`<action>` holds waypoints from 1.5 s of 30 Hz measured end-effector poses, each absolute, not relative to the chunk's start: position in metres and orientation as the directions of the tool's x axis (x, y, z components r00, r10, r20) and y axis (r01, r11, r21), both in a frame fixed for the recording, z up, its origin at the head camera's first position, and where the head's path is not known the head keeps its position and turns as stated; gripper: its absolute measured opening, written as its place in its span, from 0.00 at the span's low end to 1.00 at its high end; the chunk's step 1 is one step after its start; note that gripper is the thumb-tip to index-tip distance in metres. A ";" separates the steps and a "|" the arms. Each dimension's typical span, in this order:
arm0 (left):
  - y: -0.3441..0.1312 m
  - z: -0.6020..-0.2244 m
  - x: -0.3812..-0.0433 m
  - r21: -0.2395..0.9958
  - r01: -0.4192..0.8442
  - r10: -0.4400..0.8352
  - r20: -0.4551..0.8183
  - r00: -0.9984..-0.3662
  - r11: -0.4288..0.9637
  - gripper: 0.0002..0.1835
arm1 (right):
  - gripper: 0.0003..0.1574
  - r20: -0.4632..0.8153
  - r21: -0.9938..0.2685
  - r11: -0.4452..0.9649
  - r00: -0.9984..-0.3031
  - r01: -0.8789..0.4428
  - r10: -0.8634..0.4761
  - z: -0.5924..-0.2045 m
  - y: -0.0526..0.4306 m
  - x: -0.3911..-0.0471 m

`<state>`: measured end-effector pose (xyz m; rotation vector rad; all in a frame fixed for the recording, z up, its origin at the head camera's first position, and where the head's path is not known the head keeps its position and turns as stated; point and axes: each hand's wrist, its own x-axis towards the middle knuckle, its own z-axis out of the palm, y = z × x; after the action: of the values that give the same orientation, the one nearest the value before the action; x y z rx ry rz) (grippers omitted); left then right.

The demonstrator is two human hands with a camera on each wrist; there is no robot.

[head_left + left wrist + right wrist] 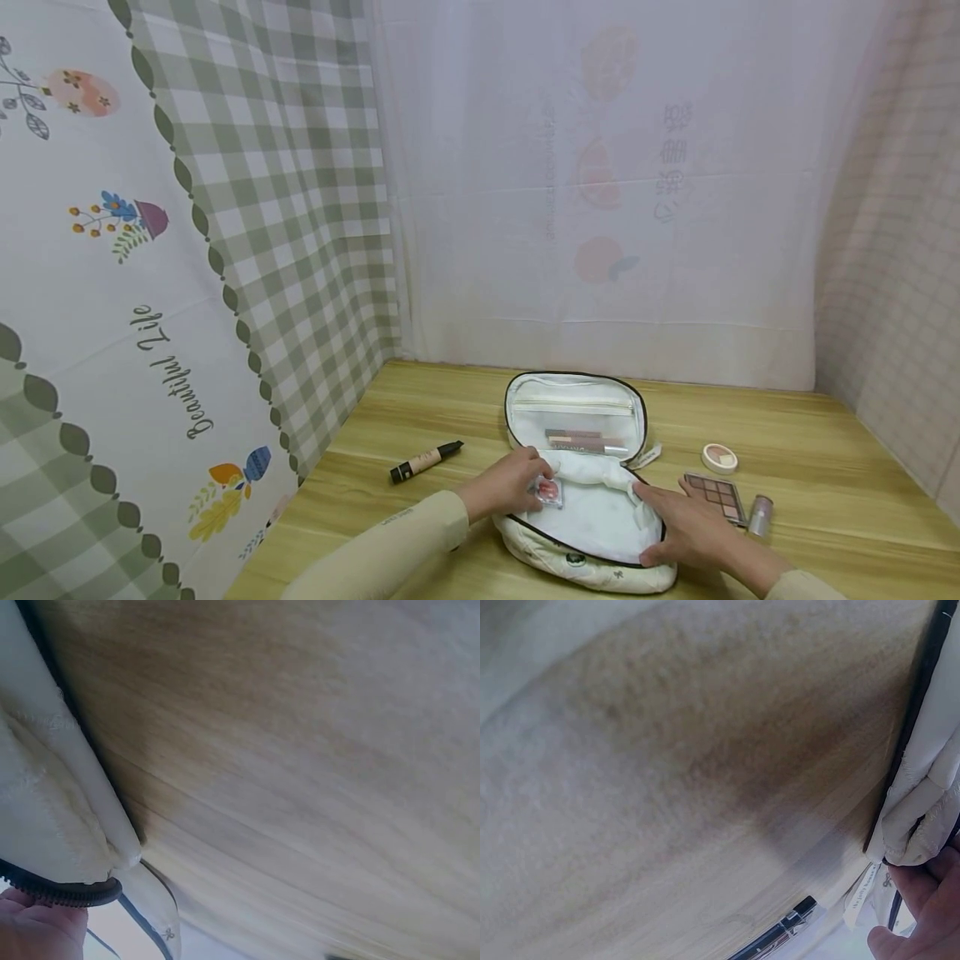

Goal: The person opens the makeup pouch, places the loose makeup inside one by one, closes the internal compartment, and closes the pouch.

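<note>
A white quilted makeup bag [581,558] with black zip edging lies unzipped, its lid [577,417] folded back. At the bag's left side my left hand [510,483] pinches a small clear square case [550,492] with a pinkish-red centre, over the white lining. My right hand [686,525] grips the bag's right rim, thumb toward the front and fingers farther back. In the right wrist view, the right hand's fingers [922,892] are at the padded edge. Part of the left hand [45,930] shows by the zip in the left wrist view.
Slim tubes [585,442] sit in the lid's clear pocket. Right of the bag are an eyeshadow palette [716,498], a round compact [720,457] and a small cylindrical tube [761,515]. A black-and-beige marker-like stick [426,462] lies to the left. Curtains hang around the wooden table [817,467].
</note>
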<state>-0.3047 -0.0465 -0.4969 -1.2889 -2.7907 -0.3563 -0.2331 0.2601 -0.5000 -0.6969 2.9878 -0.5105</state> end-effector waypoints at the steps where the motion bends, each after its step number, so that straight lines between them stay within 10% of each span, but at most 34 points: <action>1: -0.047 -0.496 -0.304 0.181 0.755 0.743 0.144 -0.654 0.630 0.20 | 0.66 0.042 -0.323 0.846 -0.899 -0.425 -0.435 -0.500 0.260 -0.233; 28: -0.051 -0.485 -0.311 0.227 0.744 0.732 0.150 -0.664 0.628 0.13 | 0.66 0.063 -0.301 0.837 -0.886 -0.456 -0.460 -0.500 0.261 -0.233; 45: -0.137 -0.481 -0.320 0.405 0.635 0.597 0.234 -0.767 0.658 0.21 | 0.66 0.068 -0.300 0.838 -0.887 -0.456 -0.458 -0.501 0.261 -0.232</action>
<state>-0.3203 -0.1375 -0.4805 -1.0377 -2.7867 -0.7272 -0.2318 0.2612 -0.5007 -0.7465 3.0058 -0.4873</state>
